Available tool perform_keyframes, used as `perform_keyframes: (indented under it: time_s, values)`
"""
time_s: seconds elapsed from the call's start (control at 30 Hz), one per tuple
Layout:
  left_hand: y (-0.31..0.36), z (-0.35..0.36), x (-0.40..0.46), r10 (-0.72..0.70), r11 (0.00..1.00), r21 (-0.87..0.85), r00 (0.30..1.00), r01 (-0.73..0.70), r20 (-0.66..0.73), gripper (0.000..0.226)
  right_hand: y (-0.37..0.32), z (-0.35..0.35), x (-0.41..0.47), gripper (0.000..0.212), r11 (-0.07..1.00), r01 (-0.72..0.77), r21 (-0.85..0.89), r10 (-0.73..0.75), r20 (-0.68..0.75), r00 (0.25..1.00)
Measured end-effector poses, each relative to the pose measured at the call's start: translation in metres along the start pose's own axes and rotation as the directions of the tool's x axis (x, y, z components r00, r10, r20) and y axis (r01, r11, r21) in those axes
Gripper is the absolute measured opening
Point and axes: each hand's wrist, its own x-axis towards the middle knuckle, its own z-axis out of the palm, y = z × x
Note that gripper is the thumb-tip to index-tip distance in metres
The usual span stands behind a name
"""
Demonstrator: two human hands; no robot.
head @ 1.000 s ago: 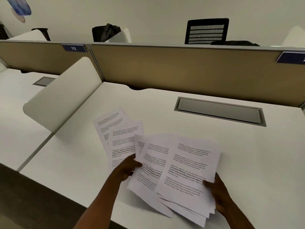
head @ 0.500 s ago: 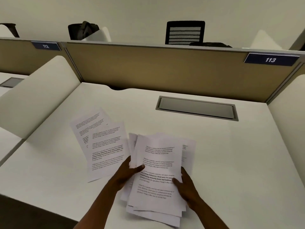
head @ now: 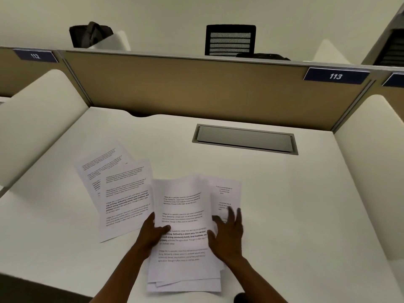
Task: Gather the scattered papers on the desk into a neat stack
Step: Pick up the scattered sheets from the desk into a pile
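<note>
Papers (head: pixel 184 217) squared best by left hand (head: pixel 153 231), thumb clamped, holding while right hand (head: pixel 228 231), fingers apart, nudges edges flush.

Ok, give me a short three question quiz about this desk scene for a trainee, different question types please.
1. True or false: every sheet on the desk is already in the pile between the hands.
2. Multiple choice: the loose sheets lie on which side of the gathered pile? A) the person's left B) the person's right C) behind the cable hatch
3. Fill in: the number on the divider label above the desk is ___.

Key
1. False; overlapping sheets lie apart from it.
2. A
3. 113

The left hand pinches the pile's edge; the right hand lies open on it.
</note>
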Motion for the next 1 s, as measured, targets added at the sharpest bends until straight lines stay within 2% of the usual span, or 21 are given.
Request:
perform_keyframes:
  time_s: [0.1,0.23,0.33,0.43,0.57,0.7,0.8,0.9,0.97,1.0]
  values:
    - [-0.001,0.004,-0.001,0.014,1.0,0.023,1.0,-0.014,0.0,0.062,0.007,-0.006,0.009,0.044,0.977,-0.195,0.087,0.185,0.109,0.977]
    - [0.0,0.009,-0.001,0.034,0.998,0.052,0.999,-0.035,0.014,0.064,0.003,-0.011,0.016,0.043,0.933,-0.29,0.213,0.251,0.194,0.948]
    - [0.001,0.011,0.0,0.038,0.996,0.082,0.999,-0.04,0.019,0.066,-0.002,-0.015,0.022,0.031,0.913,-0.295,0.283,0.258,0.16,0.953]
    - [0.002,0.011,0.001,0.031,0.996,0.088,0.999,-0.033,0.026,0.065,-0.003,-0.02,0.027,0.015,0.886,-0.261,0.384,0.268,0.036,0.963]
    - [0.002,0.011,0.001,0.026,0.995,0.091,0.999,-0.027,0.02,0.065,-0.006,-0.024,0.029,0.017,0.882,-0.184,0.434,0.232,-0.06,0.971]
    - [0.001,0.013,-0.001,0.037,0.994,0.101,0.999,-0.037,0.009,0.063,-0.016,-0.022,0.021,0.035,0.916,0.021,0.401,0.036,-0.134,0.99]
    - [0.002,0.013,-0.002,0.046,0.994,0.103,0.999,-0.046,0.009,0.062,-0.021,-0.016,0.013,0.067,0.938,0.133,0.319,-0.079,-0.177,0.981]
    - [0.005,0.014,-0.004,0.068,0.992,0.107,0.998,-0.069,0.005,0.063,-0.02,-0.015,0.012,0.098,0.889,0.102,0.447,-0.006,-0.211,0.977]
    - [0.007,0.015,-0.008,0.107,0.989,0.097,0.994,-0.109,0.017,0.065,-0.012,-0.017,0.018,0.106,0.817,-0.013,0.577,0.145,-0.183,0.972]
    - [0.008,0.016,-0.01,0.136,0.986,0.089,0.99,-0.138,0.032,0.065,-0.006,-0.02,0.024,0.104,0.764,-0.1,0.638,0.225,-0.118,0.967]
